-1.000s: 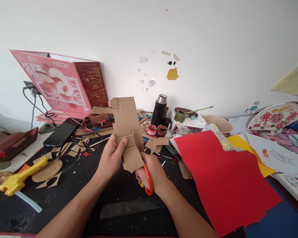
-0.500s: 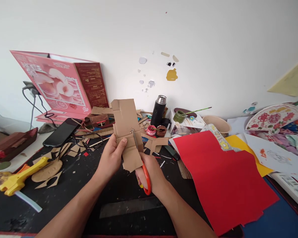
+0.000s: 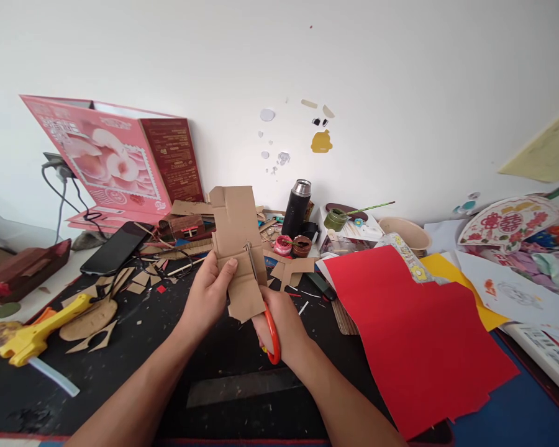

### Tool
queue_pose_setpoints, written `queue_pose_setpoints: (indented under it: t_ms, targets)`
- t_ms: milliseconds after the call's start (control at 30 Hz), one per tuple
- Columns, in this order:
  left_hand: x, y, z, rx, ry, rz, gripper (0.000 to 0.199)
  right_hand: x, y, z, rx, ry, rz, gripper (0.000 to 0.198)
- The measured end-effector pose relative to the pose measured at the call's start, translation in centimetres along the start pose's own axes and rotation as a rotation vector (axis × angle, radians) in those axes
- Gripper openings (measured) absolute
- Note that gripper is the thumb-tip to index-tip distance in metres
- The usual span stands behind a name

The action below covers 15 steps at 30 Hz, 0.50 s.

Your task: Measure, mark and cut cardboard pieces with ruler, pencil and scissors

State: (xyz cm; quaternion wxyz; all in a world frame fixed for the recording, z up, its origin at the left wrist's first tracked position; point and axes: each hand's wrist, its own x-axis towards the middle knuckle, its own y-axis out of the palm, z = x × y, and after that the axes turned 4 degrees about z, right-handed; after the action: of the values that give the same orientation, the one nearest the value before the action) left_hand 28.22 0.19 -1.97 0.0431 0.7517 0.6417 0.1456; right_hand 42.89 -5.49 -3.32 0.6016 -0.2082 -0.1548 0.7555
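A creased piece of brown cardboard (image 3: 235,217) is held up above the black mat, a long slit running into it from its near edge. My left hand (image 3: 209,285) pinches its left side, thumb on top. In my right hand (image 3: 282,323) is a pair of scissors (image 3: 273,338) with red-orange handles, the fingers wrapped through the loops. The blades lie in the slit, their tips showing near the cardboard's middle. Part of the lower handle is hidden behind my hand.
On the left lie a yellow glue gun (image 3: 46,329), a black phone (image 3: 116,248) and cardboard scraps (image 3: 142,279). A dark thermos (image 3: 297,208) stands behind, beside small paint jars (image 3: 302,246). Red paper (image 3: 414,335) covers the right side. A pink box (image 3: 107,155) leans at the back left.
The scissors and my right hand have shifted slightly left, and the blades look closer together in the cardboard. My left hand keeps its hold.
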Motion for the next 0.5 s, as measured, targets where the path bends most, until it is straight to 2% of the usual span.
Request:
queue_pose_setpoints:
  t_ms: [300, 500]
  targets:
    - [-0.32, 0.34, -0.19, 0.001, -0.013, -0.045, 0.048, 0.04, 0.43, 0.30, -0.101, -0.046, -0.100, 0.007]
    - [-0.14, 0.31, -0.50, 0.018, -0.017, -0.029, 0.052, 0.25, 0.27, -0.28, -0.037, -0.041, -0.086, 0.011]
